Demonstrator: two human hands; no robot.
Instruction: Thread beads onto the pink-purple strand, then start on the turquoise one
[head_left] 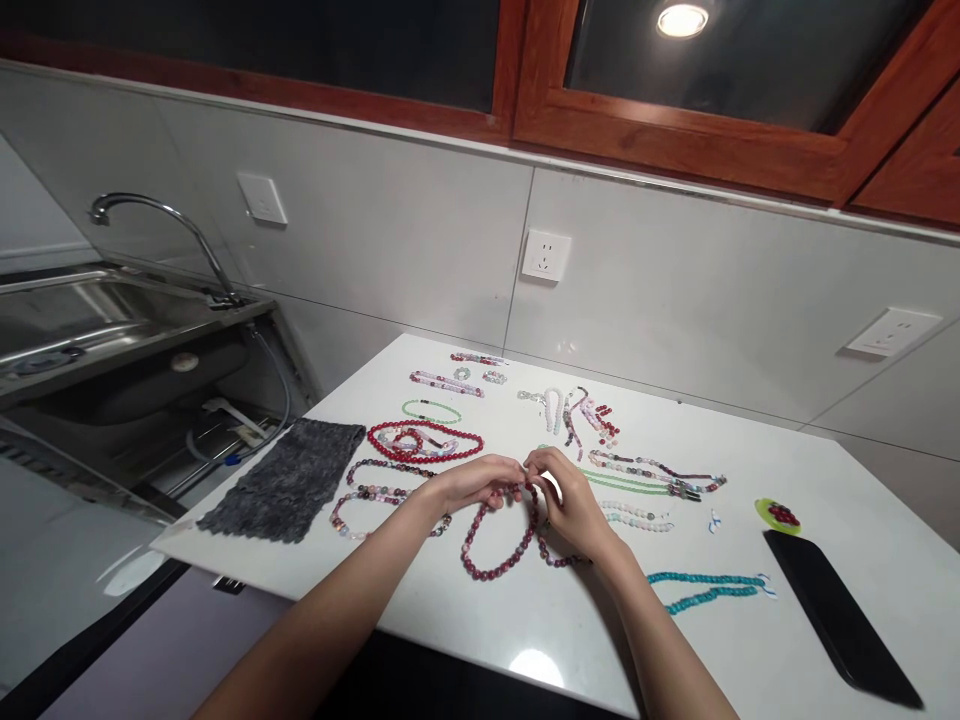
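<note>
A loop of dark red beads, a bead necklace [491,575], hangs down from my two hands toward the white countertop, its lower end nearest me. My left hand [476,480] and my right hand [568,500] meet at the top of the loop, fingertips pinched together on it. What lies exactly between the fingertips is too small to make out. Partly behind my right wrist is another dark beaded strand [559,560]. Left of my left hand lie multicoloured bead strands [341,525] and a bright red bead necklace [427,458], some hidden by my forearm.
Green bead strands [630,483] and a turquoise strand [705,578] lie to the right. Farther right are a small green dish [766,508] with red beads and a black phone-like slab [840,610]. A dark grey cloth [289,480] covers the left edge, beside the sink [97,310].
</note>
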